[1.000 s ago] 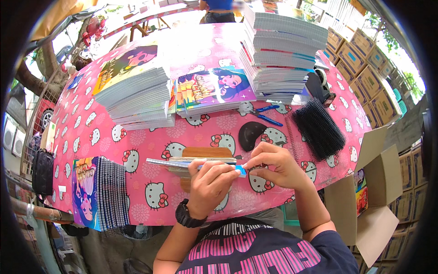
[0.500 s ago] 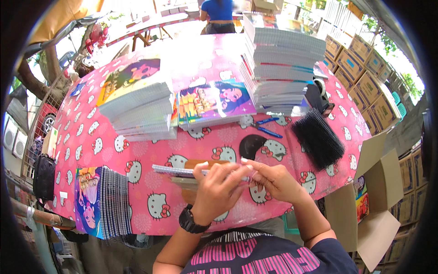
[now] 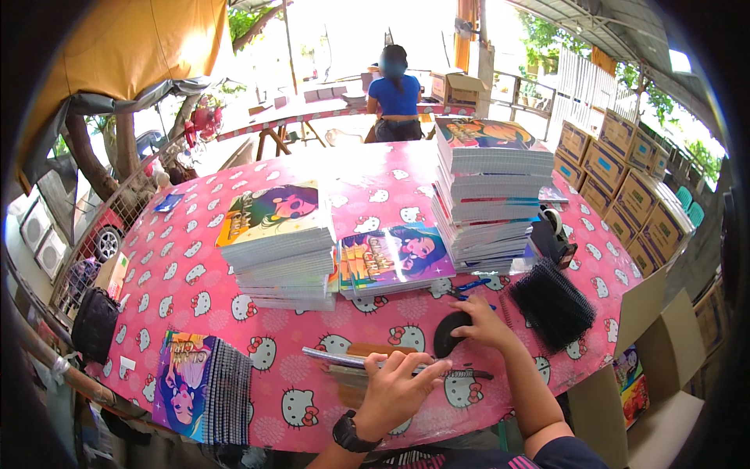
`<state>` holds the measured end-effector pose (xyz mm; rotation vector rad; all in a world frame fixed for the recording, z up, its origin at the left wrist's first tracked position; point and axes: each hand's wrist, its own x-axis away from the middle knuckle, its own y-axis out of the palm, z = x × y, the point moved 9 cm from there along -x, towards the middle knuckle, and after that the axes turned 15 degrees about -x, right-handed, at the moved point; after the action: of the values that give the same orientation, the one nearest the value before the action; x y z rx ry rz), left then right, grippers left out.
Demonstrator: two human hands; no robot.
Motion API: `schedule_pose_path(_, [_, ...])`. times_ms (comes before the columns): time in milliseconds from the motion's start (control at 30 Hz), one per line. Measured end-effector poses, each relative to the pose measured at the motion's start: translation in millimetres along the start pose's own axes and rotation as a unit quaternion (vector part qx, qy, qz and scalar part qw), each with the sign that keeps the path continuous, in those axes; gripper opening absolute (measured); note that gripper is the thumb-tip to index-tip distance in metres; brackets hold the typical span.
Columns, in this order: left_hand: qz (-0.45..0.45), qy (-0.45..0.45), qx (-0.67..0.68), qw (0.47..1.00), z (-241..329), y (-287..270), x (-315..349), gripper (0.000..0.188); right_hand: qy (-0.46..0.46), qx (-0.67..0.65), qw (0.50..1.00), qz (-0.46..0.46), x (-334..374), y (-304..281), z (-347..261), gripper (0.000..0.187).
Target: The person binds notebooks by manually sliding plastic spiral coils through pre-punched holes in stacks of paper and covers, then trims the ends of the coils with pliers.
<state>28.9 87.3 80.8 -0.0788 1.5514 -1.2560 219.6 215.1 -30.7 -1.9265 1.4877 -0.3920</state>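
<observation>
My left hand point(image 3: 402, 391), with a black watch on the wrist, is closed over the edge of a thin book point(image 3: 336, 357). The book lies over a brown wooden block point(image 3: 371, 349). A dark coil point(image 3: 473, 374) extends to the right of the book by my fingers. My right hand point(image 3: 483, 324) is beyond it, fingers apart, over a black rounded piece point(image 3: 448, 334). Just past those fingertips lie blue-handled pliers point(image 3: 471, 287). A bundle of black binding coils point(image 3: 551, 305) lies to the right.
Book stacks stand at the far left point(image 3: 281, 258), middle point(image 3: 397, 262) and right point(image 3: 494, 187). Coil-bound books point(image 3: 205, 387) lie at near left. A tape dispenser point(image 3: 553, 238) is by the tall stack. An open carton point(image 3: 601, 406) stands at right. A person in blue point(image 3: 396, 98) is beyond the table.
My right hand has left the book's edge and moved out to the black rounded piece near the pliers. My left hand stays on the book. The view has tilted up.
</observation>
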Motion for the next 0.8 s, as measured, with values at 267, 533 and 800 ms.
schedule_pose_path(267, [-0.053,-0.032,-0.014,0.998,-7.3,16.0,6.6,0.012,-0.057,-0.056,0.994,0.074,67.7,1.0,5.4,0.036])
schedule_pose_path(533, [-0.076,-0.043,0.020,0.996,-8.4,12.3,1.9,0.012,-0.027,0.006,1.000,-0.008,63.2,31.4,-18.6,0.067])
schedule_pose_path(800, [-0.112,-0.054,0.023,0.992,-15.3,18.3,5.2,0.011,-0.066,0.026,0.997,-0.007,63.4,39.7,-22.7,0.067])
